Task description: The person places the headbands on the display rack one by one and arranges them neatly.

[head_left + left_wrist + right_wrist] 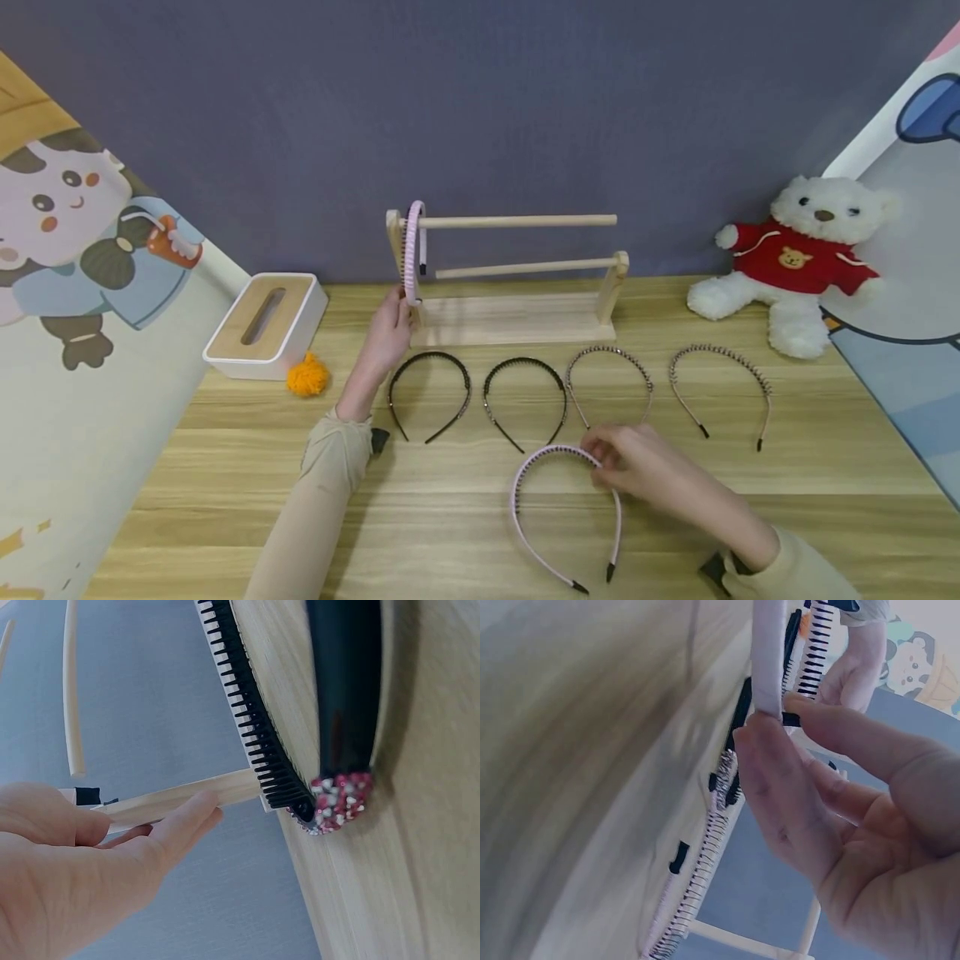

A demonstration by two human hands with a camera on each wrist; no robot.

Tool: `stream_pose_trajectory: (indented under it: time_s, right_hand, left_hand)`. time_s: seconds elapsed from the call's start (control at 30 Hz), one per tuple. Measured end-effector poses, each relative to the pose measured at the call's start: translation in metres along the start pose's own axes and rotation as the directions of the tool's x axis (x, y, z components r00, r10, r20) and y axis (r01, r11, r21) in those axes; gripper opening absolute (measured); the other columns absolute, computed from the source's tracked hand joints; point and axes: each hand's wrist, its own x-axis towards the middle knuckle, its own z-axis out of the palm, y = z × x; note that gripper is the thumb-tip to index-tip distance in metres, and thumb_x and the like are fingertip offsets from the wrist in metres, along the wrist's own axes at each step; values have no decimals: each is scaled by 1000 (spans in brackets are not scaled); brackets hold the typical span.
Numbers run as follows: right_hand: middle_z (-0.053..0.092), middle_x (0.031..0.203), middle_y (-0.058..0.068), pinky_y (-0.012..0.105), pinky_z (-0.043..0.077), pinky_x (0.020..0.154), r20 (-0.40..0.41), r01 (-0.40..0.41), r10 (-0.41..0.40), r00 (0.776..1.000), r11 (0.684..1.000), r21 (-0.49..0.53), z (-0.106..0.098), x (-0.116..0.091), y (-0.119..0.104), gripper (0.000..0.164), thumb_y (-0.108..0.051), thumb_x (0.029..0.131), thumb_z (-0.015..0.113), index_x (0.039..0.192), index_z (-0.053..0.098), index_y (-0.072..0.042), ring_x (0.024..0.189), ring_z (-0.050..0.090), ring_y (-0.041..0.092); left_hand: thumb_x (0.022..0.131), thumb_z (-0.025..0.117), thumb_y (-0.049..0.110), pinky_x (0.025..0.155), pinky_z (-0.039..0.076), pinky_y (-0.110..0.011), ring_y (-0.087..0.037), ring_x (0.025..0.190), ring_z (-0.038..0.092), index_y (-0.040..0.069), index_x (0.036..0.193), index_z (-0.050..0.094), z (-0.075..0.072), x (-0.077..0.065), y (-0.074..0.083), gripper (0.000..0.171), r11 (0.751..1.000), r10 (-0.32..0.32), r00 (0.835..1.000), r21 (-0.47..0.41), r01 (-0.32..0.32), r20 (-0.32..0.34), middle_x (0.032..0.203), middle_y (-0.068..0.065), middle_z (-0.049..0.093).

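Pink headband point(557, 449), pinched at one o'clock by right hand point(637, 462): best held lightly, unbent; cannot tell grip of left hand point(388, 327) at stand point(517, 322).

A pale pink headband point(557, 448), dark teeth lining its inner curve and both tips black, is pinched on its right side by a right hand point(637, 462) at near centre, open ends facing near. Farther left, a second pink headband point(410, 254) hangs at the left end of the upper bar of an upright, two-bar wooden rack point(517, 321), its left post gripped by a left hand point(388, 329).
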Motion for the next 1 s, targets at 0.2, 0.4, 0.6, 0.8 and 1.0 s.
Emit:
stream_pose_trajectory:
  time_s: [0.2,0.4,0.6,0.8,1.0]
  right_hand:
    - [75,93,0,25,60,72,-32,6,-7,999,1000,-28,-8,-1,-3,32,4,81,87,110,75,0,80,68,8]
    - [75,92,0,25,60,71,-94,37,-41,995,998,-41,-14,-1,-6,30,3,83,87,110,76,1,79,68,6]
    - [75,92,-3,27,60,72,-126,58,-66,990,996,-70,-22,-2,-9,29,-1,84,89,110,76,-2,80,69,7]
    - [75,92,-4,29,61,71,-161,58,-73,984,993,-99,-30,-3,-11,30,-3,84,91,110,76,-4,79,69,8]
    - [75,95,-2,30,61,71,-173,48,-61,983,996,-77,-37,-3,-15,32,-4,85,90,113,75,-2,81,70,10]
  left_hand:
    - [117,33,9,71,48,-29,-44,95,56,-10,155,41,1,0,1,43,1000,2,1000,-8,-2,0,112,-29,58]
    - [117,33,10,71,48,-29,-42,94,55,-10,154,42,1,1,0,43,1000,5,1000,-6,-5,-1,108,-25,56]
    - [118,33,10,72,48,-30,-41,94,55,-9,155,42,1,1,1,43,1000,0,1000,-3,0,1,109,-25,57]
    - [117,34,11,70,46,-29,-42,92,55,-9,154,42,2,2,1,42,1000,4,1000,-9,-4,-2,110,-27,58]
    - [118,33,10,75,47,-30,-40,96,56,-10,154,42,1,2,-1,42,1000,6,1000,6,-6,-11,110,-25,57]
